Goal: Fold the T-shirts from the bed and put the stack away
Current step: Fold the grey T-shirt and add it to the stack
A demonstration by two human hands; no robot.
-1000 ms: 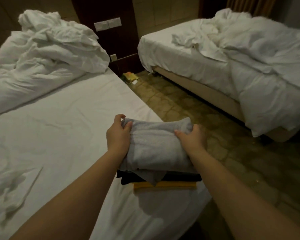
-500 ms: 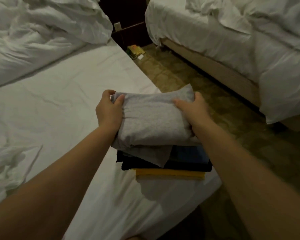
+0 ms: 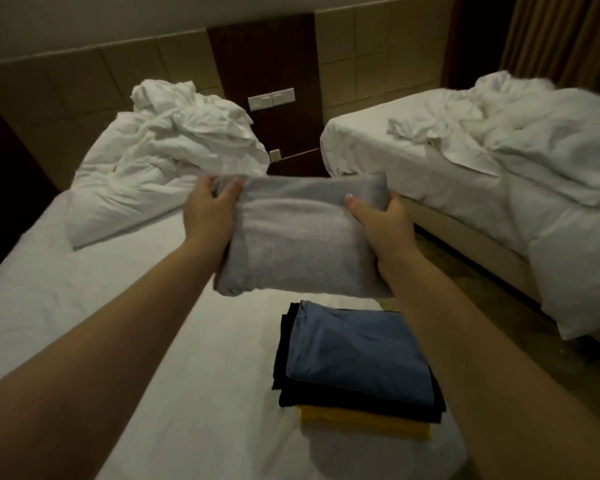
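With nothing under it, the soft folded grey cotton T-shirt (image 3: 298,244) could sag open along its loose lower layers and lose its fold; its near left corner already droops in a bulge. The stack of folded T-shirts (image 3: 357,355), blue on black on yellow, lies close to the near right edge of the white-sheeted bed (image 3: 118,306), so a careless forearm brush could, I judge, tip it off. The left hand (image 3: 207,213) pinches the shirt's far left end, thumb on top; the right hand (image 3: 383,225) clamps the far right end likewise. Each grip is closed on the cloth. The shirt spans the gap between the two hands, raised above the bed, beyond the stack and clear of it.
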